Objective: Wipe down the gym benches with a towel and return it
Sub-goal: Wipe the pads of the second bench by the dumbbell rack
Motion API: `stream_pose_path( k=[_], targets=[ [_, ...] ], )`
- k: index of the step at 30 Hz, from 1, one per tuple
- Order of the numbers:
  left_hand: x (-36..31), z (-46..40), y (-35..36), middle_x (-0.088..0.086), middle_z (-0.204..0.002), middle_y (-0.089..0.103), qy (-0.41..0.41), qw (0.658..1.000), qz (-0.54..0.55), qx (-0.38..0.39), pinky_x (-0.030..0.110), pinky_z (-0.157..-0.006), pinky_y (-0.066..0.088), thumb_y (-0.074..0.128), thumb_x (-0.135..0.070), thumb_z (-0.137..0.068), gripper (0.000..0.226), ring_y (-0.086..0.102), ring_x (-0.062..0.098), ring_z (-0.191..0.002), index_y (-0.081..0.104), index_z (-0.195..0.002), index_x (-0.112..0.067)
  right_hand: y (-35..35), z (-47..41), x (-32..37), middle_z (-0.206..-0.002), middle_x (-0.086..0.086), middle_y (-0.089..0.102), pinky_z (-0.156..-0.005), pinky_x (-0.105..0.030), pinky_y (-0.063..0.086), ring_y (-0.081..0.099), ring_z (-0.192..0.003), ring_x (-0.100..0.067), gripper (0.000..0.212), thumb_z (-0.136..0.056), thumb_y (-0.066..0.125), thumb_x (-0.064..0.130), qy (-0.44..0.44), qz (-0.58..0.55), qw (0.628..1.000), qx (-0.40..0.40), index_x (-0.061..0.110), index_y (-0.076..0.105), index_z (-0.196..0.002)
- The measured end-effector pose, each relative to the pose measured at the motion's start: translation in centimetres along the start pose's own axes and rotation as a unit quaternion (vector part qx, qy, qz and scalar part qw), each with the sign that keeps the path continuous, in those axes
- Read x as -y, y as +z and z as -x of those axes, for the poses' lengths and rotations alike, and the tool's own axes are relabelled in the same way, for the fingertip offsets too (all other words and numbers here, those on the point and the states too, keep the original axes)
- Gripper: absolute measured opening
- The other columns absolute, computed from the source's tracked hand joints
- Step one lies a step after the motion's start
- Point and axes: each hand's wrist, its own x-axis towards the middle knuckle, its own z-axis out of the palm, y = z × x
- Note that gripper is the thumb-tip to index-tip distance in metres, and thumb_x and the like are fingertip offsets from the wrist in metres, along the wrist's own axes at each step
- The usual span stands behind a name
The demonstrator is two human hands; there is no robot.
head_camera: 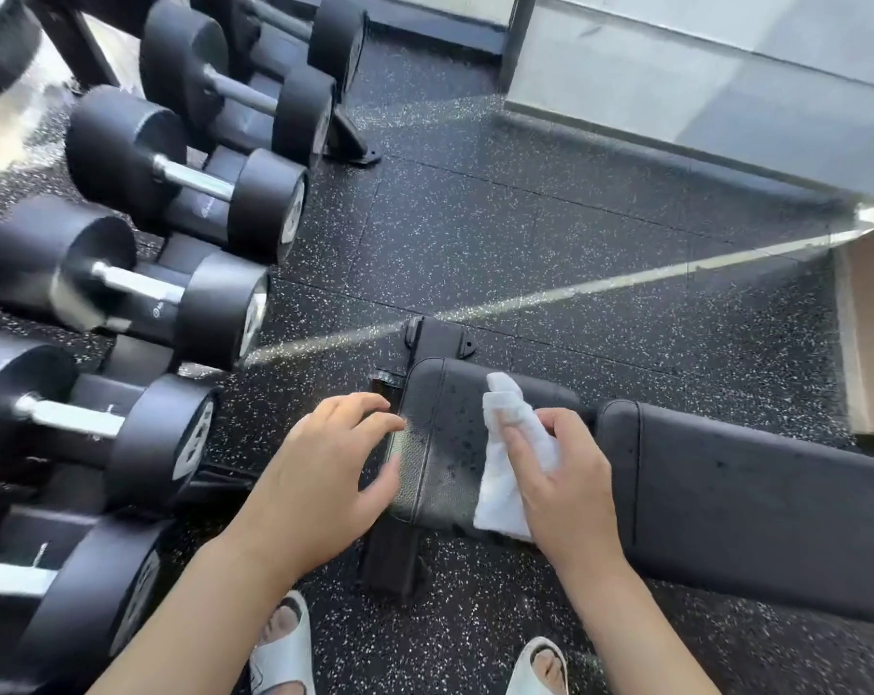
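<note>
Head: right hand grips towel.

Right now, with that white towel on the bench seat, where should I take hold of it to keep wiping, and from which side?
Grip the towel at its bunched upper end, coming from above on the right, where the right hand already pinches it. That end is gathered into a graspable wad, while the lower part lies flat on the seat pad, free to wipe.

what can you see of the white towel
The white towel is a small, soft-looking cloth, folded or bunched. The right hand grips it, fingers wrapped in its upper end, against the black seat pad of the bench. Its lower edge hangs over the pad's near side. The left hand is not touching it.
</note>
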Motion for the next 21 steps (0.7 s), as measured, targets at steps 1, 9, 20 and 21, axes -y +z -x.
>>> stream_pose_path(
  k=[1,9,20,21],
  targets=[
    [0.8,-0.1,1.1,-0.011,-0.136,0.057,-0.003,1.000,0.001,-0.001,0.039,-0.113,0.046,0.063,-0.036,-0.098,0.033,0.050,0.013,-0.132,0.067,-0.129,-0.028,1.0,-0.5,-0.7,-0.088,0.009,0.062,-0.068,-0.025,0.043,0.060,-0.082,-0.010,0.018,-0.099,0.065,0.047,-0.003,0.003,1.000,0.001,0.030,0.060,-0.093],
    [5.2,-0.2,7.5,-0.014,-0.133,0.058,-0.027,1.000,0.002,0.002,0.025,-0.106,0.040,0.062,-0.038,-0.097,0.033,0.049,0.008,-0.127,0.068,-0.127,-0.026,10.0,-8.1,-3.2,-0.098,0.009,0.061,-0.068,-0.021,0.040,0.054,-0.082,-0.005,0.018,-0.101,0.063,0.041,-0.078,0.057,0.995,-0.002,0.026,0.056,-0.108],
    [9.0,1.0,10.8,-0.016,-0.129,0.056,-0.072,0.997,0.031,-0.026,0.035,-0.096,0.052,0.066,-0.023,-0.096,0.028,0.053,0.009,-0.120,0.067,-0.124,-0.025,19.2,-6.4,-6.5,-0.092,0.001,0.059,-0.060,-0.034,0.047,0.057,-0.081,-0.022,0.021,-0.089,0.068,0.022,-0.197,0.264,0.943,0.035,0.019,0.067,-0.109],
    [9.2,1.0,10.8,-0.017,-0.128,0.056,-0.075,0.996,0.035,-0.033,0.034,-0.095,0.051,0.066,-0.021,-0.096,0.028,0.053,0.009,-0.118,0.067,-0.123,-0.025,19.1,-4.4,-7.2,-0.087,0.001,0.058,-0.057,-0.034,0.046,0.055,-0.076,-0.022,0.023,-0.084,0.072,0.018,-0.222,0.264,0.938,0.037,0.019,0.069,-0.107]
  ],
)
